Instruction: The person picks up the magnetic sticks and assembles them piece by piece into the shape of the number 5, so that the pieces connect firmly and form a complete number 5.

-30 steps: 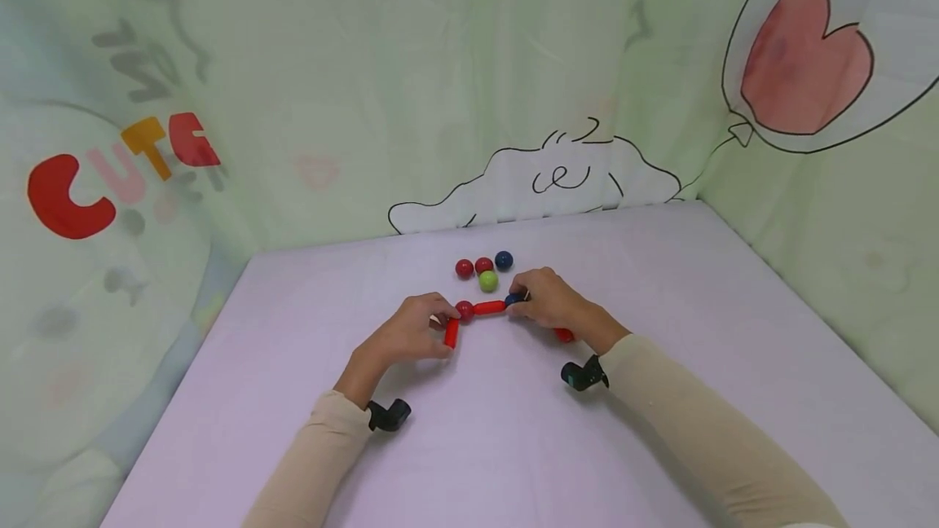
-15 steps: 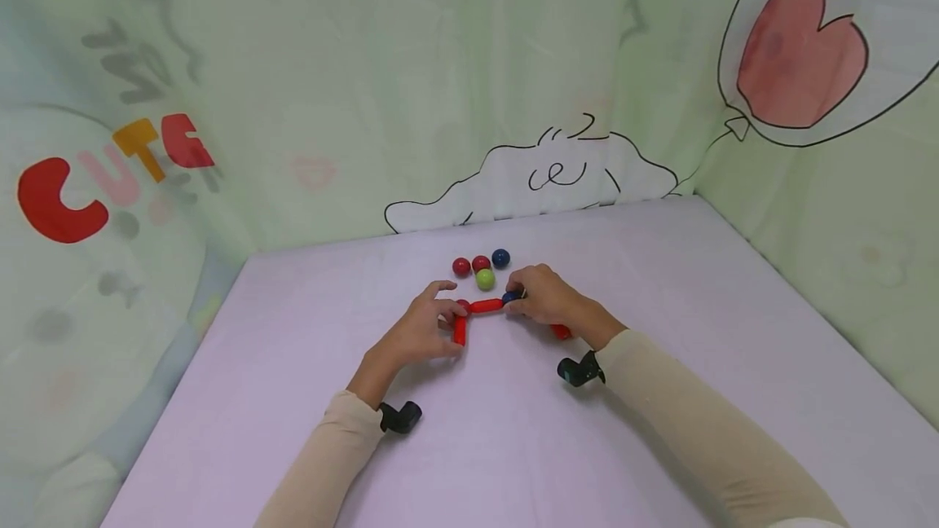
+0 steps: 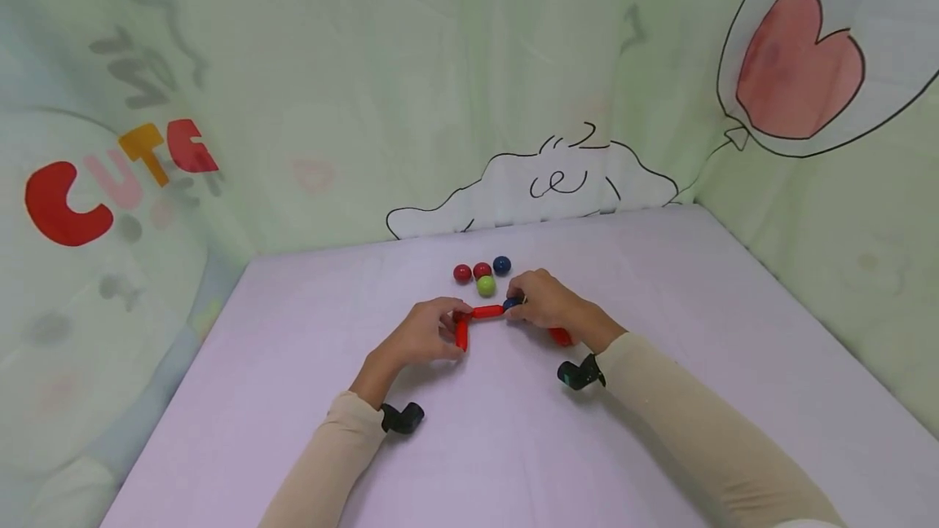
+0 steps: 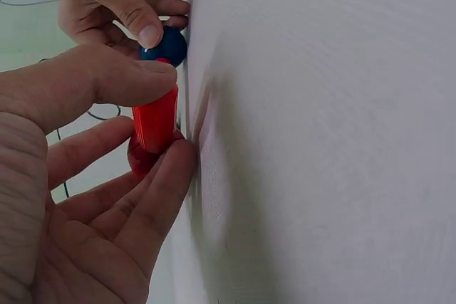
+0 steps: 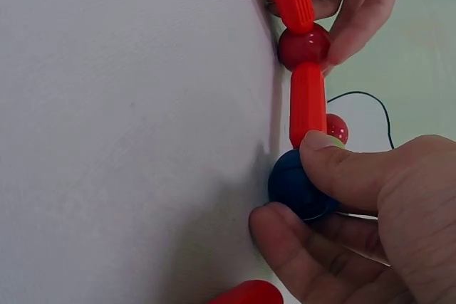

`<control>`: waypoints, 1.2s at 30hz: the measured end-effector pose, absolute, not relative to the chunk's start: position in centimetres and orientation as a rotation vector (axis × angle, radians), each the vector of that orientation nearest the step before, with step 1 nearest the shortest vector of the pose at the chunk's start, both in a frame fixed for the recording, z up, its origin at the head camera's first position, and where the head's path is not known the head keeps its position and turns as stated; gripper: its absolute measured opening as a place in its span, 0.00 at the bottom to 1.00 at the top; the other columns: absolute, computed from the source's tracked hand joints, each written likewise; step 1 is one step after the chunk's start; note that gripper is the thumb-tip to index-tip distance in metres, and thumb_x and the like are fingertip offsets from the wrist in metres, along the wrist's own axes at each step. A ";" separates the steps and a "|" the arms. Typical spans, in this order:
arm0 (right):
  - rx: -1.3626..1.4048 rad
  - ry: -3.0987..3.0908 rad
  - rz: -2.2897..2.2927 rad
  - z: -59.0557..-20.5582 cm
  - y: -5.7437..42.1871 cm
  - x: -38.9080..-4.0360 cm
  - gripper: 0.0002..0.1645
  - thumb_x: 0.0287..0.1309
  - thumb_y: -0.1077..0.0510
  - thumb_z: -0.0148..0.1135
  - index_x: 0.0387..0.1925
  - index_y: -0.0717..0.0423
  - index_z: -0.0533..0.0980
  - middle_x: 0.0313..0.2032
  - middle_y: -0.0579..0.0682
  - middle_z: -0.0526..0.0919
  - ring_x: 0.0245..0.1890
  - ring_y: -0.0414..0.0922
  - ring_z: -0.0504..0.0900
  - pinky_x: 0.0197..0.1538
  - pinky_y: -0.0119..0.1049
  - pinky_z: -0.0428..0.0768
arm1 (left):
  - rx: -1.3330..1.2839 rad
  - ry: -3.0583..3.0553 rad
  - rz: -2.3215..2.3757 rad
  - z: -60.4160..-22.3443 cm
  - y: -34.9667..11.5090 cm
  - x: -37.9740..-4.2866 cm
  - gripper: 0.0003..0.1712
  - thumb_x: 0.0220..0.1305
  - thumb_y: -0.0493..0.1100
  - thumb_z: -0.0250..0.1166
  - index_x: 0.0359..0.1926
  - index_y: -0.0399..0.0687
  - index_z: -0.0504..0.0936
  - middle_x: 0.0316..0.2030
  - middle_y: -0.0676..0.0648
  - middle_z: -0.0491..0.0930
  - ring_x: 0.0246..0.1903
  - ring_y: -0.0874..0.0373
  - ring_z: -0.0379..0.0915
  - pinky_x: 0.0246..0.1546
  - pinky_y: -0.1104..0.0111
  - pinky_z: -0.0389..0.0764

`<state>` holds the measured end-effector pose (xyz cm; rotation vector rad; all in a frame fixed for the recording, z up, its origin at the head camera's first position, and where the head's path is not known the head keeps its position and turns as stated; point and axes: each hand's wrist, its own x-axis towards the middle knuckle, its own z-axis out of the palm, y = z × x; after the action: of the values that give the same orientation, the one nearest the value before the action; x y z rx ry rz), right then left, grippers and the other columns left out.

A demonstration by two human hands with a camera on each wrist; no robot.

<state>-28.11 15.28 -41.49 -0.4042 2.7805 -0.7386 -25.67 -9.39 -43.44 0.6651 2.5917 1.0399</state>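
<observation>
Since the first head frame my left hand [image 3: 420, 332] has shifted rightward with the near red rod [image 3: 461, 334], whose far end now meets the joined red ball [image 5: 305, 46] just right of the frame's lower centre; my right hand [image 3: 546, 301] has stayed almost put. My left thumb and fingers are part-open, pinching that rod lengthwise, fingertips at the ball; my right thumb and fingers close around the held blue ball [image 5: 298, 184], at the other end of the middle red rod [image 3: 487, 311]. I judge two rods and two balls to be linked in a bent chain, though how firmly the newest joint sits I cannot tell; outside it remain two loose red balls [image 3: 462, 273], a loose blue ball [image 3: 502, 265] and a green ball [image 3: 486, 286] above the chain, plus a spare red rod [image 3: 561, 337] by my right wrist.
</observation>
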 end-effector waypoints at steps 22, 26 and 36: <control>-0.319 2.697 -0.706 -40.4 14.8 -28.8 0.21 0.61 0.54 0.73 0.51 0.59 0.80 0.40 0.54 0.81 0.37 0.48 0.80 0.39 0.35 0.84 | 0.544 2.619 1.307 -44.8 -9.4 -28.2 0.16 0.73 0.40 0.62 0.59 0.47 0.84 0.50 0.49 0.83 0.45 0.54 0.78 0.49 0.63 0.82; -0.309 2.698 -0.703 -40.4 14.8 -28.9 0.22 0.61 0.54 0.73 0.53 0.60 0.80 0.41 0.54 0.81 0.38 0.48 0.80 0.39 0.34 0.84 | 0.518 2.576 1.313 -44.3 -9.0 -28.3 0.16 0.72 0.37 0.62 0.58 0.47 0.84 0.50 0.48 0.82 0.42 0.53 0.78 0.43 0.65 0.83; -0.327 2.693 -0.693 -40.4 14.8 -28.9 0.22 0.61 0.54 0.73 0.54 0.59 0.81 0.42 0.53 0.81 0.37 0.47 0.80 0.40 0.34 0.84 | 0.423 2.564 1.351 -44.3 -8.7 -28.3 0.16 0.72 0.29 0.55 0.52 0.40 0.87 0.42 0.43 0.82 0.26 0.55 0.81 0.32 0.69 0.84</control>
<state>-28.92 14.84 -40.41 -0.3271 2.6931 -0.6933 -28.26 -8.66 -44.29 0.4226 2.5639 1.3506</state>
